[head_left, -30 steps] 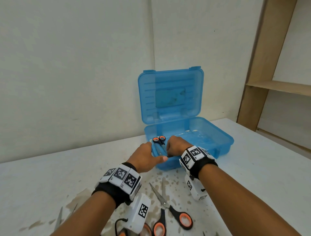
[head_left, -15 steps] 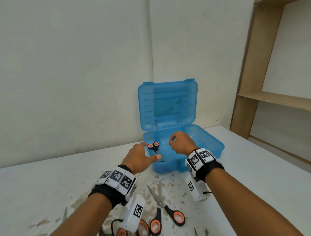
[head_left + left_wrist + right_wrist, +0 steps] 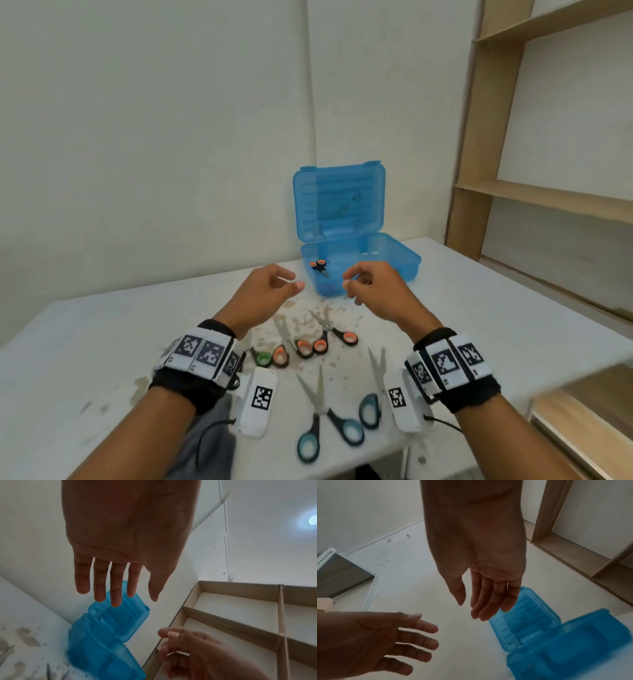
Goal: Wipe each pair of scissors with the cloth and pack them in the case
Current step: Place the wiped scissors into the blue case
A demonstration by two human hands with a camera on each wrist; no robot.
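White bench is carrying loose scissors near the case. We are holding both hands, left hand and right hand, released and empty; reaching carelessly could be risking a cut.

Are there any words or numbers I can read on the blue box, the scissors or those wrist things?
No words or numbers are readable.
Wrist bands: black-and-white square codes, no letters.
Blue case: lid mark too blurred.
Scissors: no print visible.
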